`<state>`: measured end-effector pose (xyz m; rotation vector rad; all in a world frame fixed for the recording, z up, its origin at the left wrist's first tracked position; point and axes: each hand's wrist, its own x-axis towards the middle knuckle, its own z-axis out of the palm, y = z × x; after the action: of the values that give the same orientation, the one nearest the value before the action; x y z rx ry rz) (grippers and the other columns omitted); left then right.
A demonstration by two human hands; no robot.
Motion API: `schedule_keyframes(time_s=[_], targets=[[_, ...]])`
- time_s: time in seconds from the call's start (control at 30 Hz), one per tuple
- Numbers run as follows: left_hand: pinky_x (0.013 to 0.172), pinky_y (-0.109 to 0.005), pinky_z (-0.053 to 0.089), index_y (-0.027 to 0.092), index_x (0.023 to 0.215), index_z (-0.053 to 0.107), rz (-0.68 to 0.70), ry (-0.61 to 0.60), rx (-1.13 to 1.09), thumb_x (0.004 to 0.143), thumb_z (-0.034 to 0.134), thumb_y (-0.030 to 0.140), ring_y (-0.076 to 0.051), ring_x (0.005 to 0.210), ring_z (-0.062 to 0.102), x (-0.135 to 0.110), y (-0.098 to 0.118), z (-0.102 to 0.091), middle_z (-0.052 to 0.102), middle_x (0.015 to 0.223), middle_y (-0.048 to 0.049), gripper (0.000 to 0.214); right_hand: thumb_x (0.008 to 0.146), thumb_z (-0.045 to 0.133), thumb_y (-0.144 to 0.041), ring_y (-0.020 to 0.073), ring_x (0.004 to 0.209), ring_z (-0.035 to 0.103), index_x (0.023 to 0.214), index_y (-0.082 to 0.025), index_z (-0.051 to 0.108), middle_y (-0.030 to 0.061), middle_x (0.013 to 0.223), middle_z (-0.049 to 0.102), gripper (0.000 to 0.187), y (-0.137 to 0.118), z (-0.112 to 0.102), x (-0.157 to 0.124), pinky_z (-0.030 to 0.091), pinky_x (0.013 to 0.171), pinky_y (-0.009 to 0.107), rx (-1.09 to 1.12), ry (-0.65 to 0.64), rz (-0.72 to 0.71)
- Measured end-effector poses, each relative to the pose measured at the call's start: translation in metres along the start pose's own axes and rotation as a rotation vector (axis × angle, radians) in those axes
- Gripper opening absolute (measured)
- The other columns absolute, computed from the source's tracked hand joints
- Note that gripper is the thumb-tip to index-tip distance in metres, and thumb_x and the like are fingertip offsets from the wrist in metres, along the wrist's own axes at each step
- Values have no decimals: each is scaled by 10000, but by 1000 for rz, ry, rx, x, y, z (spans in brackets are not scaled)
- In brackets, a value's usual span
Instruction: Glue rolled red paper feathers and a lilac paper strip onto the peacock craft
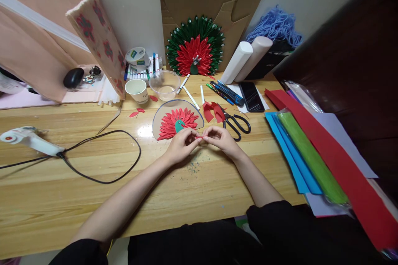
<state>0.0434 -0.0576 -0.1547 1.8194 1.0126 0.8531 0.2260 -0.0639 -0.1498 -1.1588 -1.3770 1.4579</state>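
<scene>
Between the fingertips of my left hand (182, 145) and my right hand (222, 140) is a small red paper petal (199, 137), pinched from both sides. Just beyond my left hand lies a rounded cardboard piece (160, 116) with a blue edge. On it sit layered red petals (169, 122) and a green bird-shaped head (179, 126). Black-handled scissors (238, 124) rest past my right hand, beside red paper scraps (213, 111). Loose red petals (133, 114) lie to the left of the cardboard. Small dark specks are scattered on the table below my hands.
A white glue gun (34, 140) with a looping black cord (137, 145) lies left. A paper cup (137, 91), clear bowl (164, 85), pens (225, 93) and phone (251, 97) stand behind. A finished-looking green-and-red peacock (195, 47) leans on cardboard. Coloured sheets (329, 145) overhang the right.
</scene>
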Motion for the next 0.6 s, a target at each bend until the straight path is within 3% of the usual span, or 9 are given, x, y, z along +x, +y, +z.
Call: schedule_keyframes(time_s=[0.2, 0.43, 0.6], targets=[[582, -238, 366, 168, 813, 546, -4, 19, -12, 842, 513, 343, -118, 624, 453, 0, -2, 1, 523, 691, -1, 180, 673, 716, -376, 131, 686, 603, 751, -191, 578, 5, 735, 626, 244, 2, -5, 2, 501, 668, 268, -10, 112, -13], [588, -232, 369, 169, 787, 548, -9, 33, -20, 840, 520, 357, -113, 628, 467, 1, 0, 0, 534, 691, 6, 197, 691, 718, -306, 159, 791, 647, 803, -194, 657, 33, 833, 688, 170, -3, -2, -3, 524, 770, 323, -31, 36, -58], [656, -245, 436, 172, 878, 550, 0, 97, -118, 816, 563, 325, -127, 720, 556, 0, 0, 1, 605, 818, -26, 165, 692, 718, -298, 172, 807, 660, 823, -193, 679, 44, 858, 701, 172, -3, 2, -4, 534, 786, 347, -43, 67, -64]])
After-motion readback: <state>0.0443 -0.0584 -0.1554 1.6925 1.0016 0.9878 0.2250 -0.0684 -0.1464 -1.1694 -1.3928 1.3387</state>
